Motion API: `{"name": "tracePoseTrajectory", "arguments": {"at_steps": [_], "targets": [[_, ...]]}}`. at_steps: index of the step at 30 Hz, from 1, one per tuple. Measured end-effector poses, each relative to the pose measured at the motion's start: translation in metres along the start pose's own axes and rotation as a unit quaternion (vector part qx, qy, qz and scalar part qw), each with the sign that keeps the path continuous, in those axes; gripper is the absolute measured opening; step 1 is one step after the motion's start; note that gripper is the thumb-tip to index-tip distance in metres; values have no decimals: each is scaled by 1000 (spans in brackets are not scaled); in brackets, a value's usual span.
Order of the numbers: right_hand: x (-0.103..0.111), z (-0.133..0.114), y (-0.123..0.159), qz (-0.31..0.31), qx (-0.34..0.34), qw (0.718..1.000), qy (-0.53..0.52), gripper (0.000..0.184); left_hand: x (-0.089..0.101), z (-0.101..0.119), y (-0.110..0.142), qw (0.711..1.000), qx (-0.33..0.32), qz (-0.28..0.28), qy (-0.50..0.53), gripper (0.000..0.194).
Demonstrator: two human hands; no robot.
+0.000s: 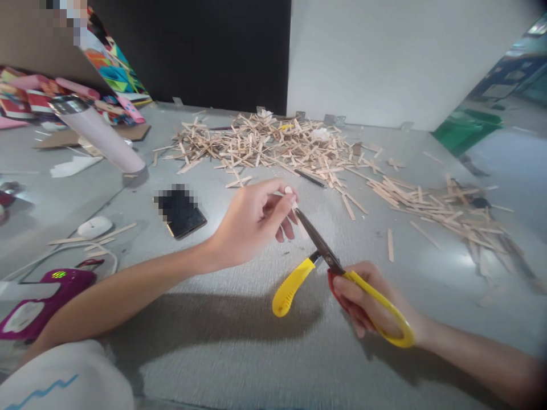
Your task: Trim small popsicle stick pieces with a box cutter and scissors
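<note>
My left hand (pixel 260 213) pinches a small pale wooden stick (pixel 289 190) between thumb and forefinger, its rounded end showing above the fingertips. In my right hand (pixel 367 296) is a pair of scissors (pixel 327 256) with yellow and red handles and dark blades. The blade tips reach the stick just beneath my left fingertips; whether they touch it I cannot tell. Below the blades a yellow-handled utility knife (pixel 293 287) lies on the grey table (pixel 239 364), partly hidden behind the scissors.
Loose wooden sticks (pixel 256 142) are heaped at the back, with more sticks (pixel 410 199) scattered to the right. A phone (pixel 183 213), a tumbler (pixel 100 134), a white mouse (pixel 94 227) and a purple device (pixel 64 290) with a cable lie left. Upright boards (pixel 363 57) stand behind.
</note>
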State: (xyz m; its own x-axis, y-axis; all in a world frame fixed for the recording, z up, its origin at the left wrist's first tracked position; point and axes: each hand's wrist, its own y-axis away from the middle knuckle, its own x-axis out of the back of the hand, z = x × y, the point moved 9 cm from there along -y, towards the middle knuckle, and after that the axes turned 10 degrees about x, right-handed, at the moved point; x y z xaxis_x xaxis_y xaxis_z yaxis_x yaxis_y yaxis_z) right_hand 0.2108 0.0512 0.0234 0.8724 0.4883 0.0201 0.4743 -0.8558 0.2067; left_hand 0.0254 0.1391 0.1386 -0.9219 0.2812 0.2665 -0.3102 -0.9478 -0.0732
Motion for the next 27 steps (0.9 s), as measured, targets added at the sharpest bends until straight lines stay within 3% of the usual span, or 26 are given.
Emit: {"name": "tracePoseTrajectory", "arguments": {"at_steps": [15,20,27], "targets": [[-1,-3,3,-15,2,999,40,72,-1,8,-2,993,-49,-41,-98,24],[-5,-4,0,-27,-11,999,39,81,-3,6,-10,981,-60,-93,-160,26],[-4,12,-4,-50,-27,998,17,78,-4,1,-15,966,-45,-162,-196,27]]}}
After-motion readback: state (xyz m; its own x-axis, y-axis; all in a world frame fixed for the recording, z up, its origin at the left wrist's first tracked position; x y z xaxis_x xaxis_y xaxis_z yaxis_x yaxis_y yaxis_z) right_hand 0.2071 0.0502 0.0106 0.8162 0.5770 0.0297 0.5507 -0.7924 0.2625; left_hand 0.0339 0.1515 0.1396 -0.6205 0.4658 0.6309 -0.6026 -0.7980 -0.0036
